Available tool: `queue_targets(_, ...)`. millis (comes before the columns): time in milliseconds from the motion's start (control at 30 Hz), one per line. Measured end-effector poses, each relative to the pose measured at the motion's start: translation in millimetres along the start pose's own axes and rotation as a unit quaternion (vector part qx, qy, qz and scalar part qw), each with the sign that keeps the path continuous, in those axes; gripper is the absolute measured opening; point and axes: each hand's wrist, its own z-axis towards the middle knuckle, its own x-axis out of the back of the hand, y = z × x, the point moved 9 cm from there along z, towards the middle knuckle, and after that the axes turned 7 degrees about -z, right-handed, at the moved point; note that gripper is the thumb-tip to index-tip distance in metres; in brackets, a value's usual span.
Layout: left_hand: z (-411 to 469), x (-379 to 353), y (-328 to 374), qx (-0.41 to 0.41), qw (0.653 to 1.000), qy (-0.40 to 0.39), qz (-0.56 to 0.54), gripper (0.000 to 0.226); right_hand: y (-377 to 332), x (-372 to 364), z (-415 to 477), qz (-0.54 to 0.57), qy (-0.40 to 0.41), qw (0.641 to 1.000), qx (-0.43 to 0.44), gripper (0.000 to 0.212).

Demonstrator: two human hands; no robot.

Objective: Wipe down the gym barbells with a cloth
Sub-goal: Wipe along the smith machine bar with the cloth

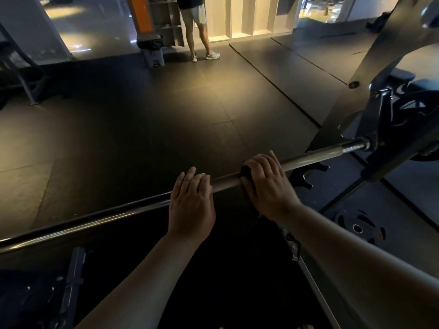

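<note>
— Dark rubber-tiled gym floor point(147, 129) is being lit from the far wall, and the frame is dim. What is being gripped?

— Small dark cloth point(245, 174) is being clamped onto the long steel barbell shaft point(316, 156) by the right hand point(266, 184). Its fingers are curled over the top and the thumb is hidden. Left hand point(191, 203) is being laid flat on the shaft just beside it, fingers straight, nothing being held.

— Cloth relative to the grip?

— It is mostly being covered by the right palm. Only a dark edge is showing, on the side toward the left hand. Shaft is running from lower left to upper right, with its right end being carried in the black rack hook point(384, 119).

— Step being judged?

— Probably a wipe along the shaft. To be done well, the cloth should be wrapped fully round the bar so the underside is being cleaned too. Pressure should be even. Strokes should be overlapped out to the hook end, and then the long left stretch should be covered. Left hand is likely being used as a brace so the bar is not being rolled in the hook.

— Risks?

— Cloth could get bunched under the palm, so patches would be missed. Whether knurling is present cannot be told in this light.
</note>
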Motion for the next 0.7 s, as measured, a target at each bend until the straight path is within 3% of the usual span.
queue_targets(100,-0.7,-1.8,-1.1,0.007,1.000,0.005,0.012,0.038,16.2,6.6,21.5,-0.032,-0.061,0.997,-0.028,0.045)
queue_targets(233,-0.8,-1.1,-0.2,0.008,1.000,0.012,-0.001,0.039,-3.6,1.5,6.6,0.019,-0.015,0.994,-0.108,0.047)
queue_targets(367,-1.2,0.7,1.0,0.007,1.000,0.017,0.004,0.041,-17.8,-4.5,-20.2,0.062,0.010,0.996,-0.065,0.054)
queue_targets(433,-1.2,0.3,1.3,0.006,1.000,0.011,0.002,0.042,-4.5,0.3,-6.0,-0.001,-0.007,1.000,-0.025,0.049)
queue_targets(500,-0.9,-0.9,0.5,0.006,1.000,-0.002,0.005,0.044,15.2,7.2,10.6,-0.047,-0.028,0.997,-0.047,0.044)
queue_targets(633,-1.4,0.5,0.9,0.001,1.000,-0.008,0.006,0.045,12.9,5.3,14.2,0.038,-0.035,0.982,-0.183,0.048)
queue_targets(700,-1.2,-1.7,-0.3,0.000,1.000,-0.008,0.004,0.047,-24.2,0.1,9.7,0.059,-0.018,0.989,-0.132,0.039)
